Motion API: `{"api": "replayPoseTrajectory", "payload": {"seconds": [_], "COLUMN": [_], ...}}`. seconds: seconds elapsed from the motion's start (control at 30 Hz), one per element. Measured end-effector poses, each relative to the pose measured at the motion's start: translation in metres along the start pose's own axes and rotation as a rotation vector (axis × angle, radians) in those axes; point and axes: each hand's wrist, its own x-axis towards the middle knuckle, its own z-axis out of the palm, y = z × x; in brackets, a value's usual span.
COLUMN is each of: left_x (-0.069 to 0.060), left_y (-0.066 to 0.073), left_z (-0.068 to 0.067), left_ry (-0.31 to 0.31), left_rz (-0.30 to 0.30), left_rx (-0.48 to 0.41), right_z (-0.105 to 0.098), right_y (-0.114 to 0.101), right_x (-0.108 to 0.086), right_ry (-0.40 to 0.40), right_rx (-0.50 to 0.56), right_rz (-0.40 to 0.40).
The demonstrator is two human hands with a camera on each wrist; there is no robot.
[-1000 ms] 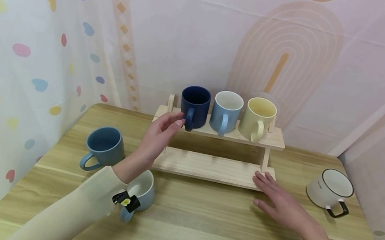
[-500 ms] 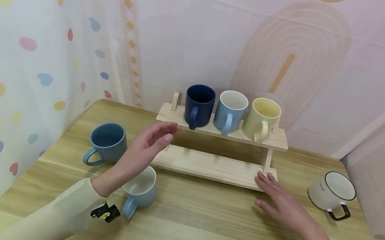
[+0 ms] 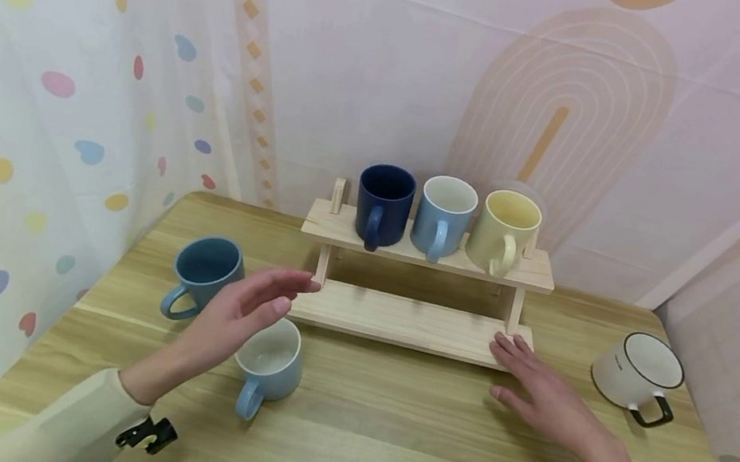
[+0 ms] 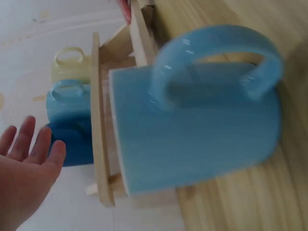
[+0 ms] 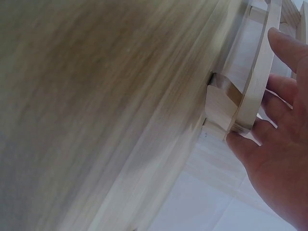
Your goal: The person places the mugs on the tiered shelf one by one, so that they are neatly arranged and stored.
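Observation:
My left hand (image 3: 221,320) hovers above the table with fingers extended, holding nothing, near a light blue mug (image 3: 275,373) with a pale inside. That mug looms large in the left wrist view, its handle (image 4: 221,43) uppermost in the picture. On the upper tier of a wooden two-tier rack (image 3: 413,323) stand three mugs: navy (image 3: 384,205), light blue (image 3: 443,217) and yellow (image 3: 504,232), handles facing me. My right hand (image 3: 544,392) rests its fingers on the right end of the lower tier; the right wrist view shows these fingers (image 5: 276,106) against the board's edge.
A teal-blue mug (image 3: 206,278) stands left of the rack, partly behind my left hand. At the far right is a white mug (image 3: 637,370) with a black rim and handle. Patterned curtains (image 3: 368,61) hang behind the wooden table (image 3: 379,450).
My left hand has drawn back from the navy mug, moving down and left until it is over the table by the light blue mug. My right hand stays on the rack.

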Motion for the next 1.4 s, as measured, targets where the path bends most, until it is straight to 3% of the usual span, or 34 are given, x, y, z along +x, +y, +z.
{"api": "replayPoseTrajectory", "payload": {"seconds": [0.27, 0.53, 0.7, 0.9, 1.07, 1.2, 1.4], "left_x": [-0.023, -0.046, -0.061, -0.075, -0.083, -0.087, -0.09], "left_y": [-0.01, -0.02, -0.031, -0.041, -0.055, -0.066, -0.077], "left_z": [-0.022, -0.039, -0.045, -0.054, -0.063, -0.07, -0.075], "left_ry": [-0.105, -0.185, -0.186, -0.142, -0.179, -0.238, -0.404], "left_rz": [0.043, -0.027, -0.084, -0.026, -0.004, -0.039, -0.115], "left_rx": [-0.057, -0.071, -0.068, -0.102, -0.122, -0.153, -0.283], "right_z": [0.001, -0.001, -0.001, 0.0, -0.001, -0.001, -0.001], "right_y": [0.0, 0.001, 0.0, 0.001, 0.001, 0.001, 0.0], "right_x": [0.0, 0.001, 0.001, 0.001, 0.001, 0.001, 0.001], "right_ry": [0.0, -0.021, -0.018, -0.022, -0.026, -0.025, -0.023], "right_rx": [0.001, 0.008, 0.002, 0.007, 0.015, 0.015, 0.007], "right_rz": [0.001, 0.023, 0.022, 0.026, 0.03, 0.029, 0.027]}}
